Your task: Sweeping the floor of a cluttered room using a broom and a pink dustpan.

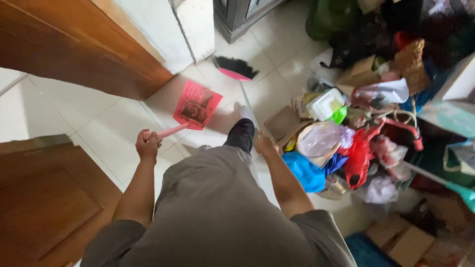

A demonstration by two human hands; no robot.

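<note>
The pink dustpan (197, 105) hung just above the white floor (99, 123), near the wooden door (74, 54). The left hand (148, 144) was wrapped tight around its handle. The right hand (265, 145) gripped the broom (236, 69) beside a pile of bags (356, 148).

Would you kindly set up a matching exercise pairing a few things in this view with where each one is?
Things:
1. dustpan
2. broom
3. blue bag
4. wooden door

Places:
A. in the heap of clutter
B. held by the left hand
C. upper left, beside the white wall
D. bristles on the tiles, handle in the right hand

Pairs: 1-B, 2-D, 3-A, 4-C
</note>
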